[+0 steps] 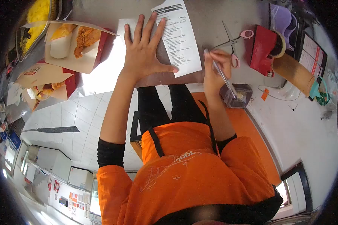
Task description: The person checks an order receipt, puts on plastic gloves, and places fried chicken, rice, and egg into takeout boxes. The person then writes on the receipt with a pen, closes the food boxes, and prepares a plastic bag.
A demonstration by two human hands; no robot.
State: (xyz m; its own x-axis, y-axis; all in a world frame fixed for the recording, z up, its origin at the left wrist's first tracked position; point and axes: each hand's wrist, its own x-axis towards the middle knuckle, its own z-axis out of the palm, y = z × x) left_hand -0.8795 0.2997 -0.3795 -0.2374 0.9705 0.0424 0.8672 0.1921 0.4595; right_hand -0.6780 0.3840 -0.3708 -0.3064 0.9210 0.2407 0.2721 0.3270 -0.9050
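Observation:
A long printed receipt [182, 41] lies on the grey metal counter. My left hand [143, 52] is spread flat, its fingertips and thumb touching the receipt's left edge. In my right hand [217, 71] is a pen [223, 77], gripped between thumb and fingers just right of the receipt, with its tip near the paper's edge. Right behind that hand lies a pair of scissors [233, 42] with pink handles, blades apart. Left of my left hand stands an open food box [75, 47] holding fried chicken [85, 40].
A second box [45, 80] with chicken sits nearer the left edge, below a tray of yellow food [36, 22]. At right are a red tape dispenser [262, 50], a purple object [282, 22] and a tablet [311, 56]. A small clear container [241, 95] is beside my right wrist.

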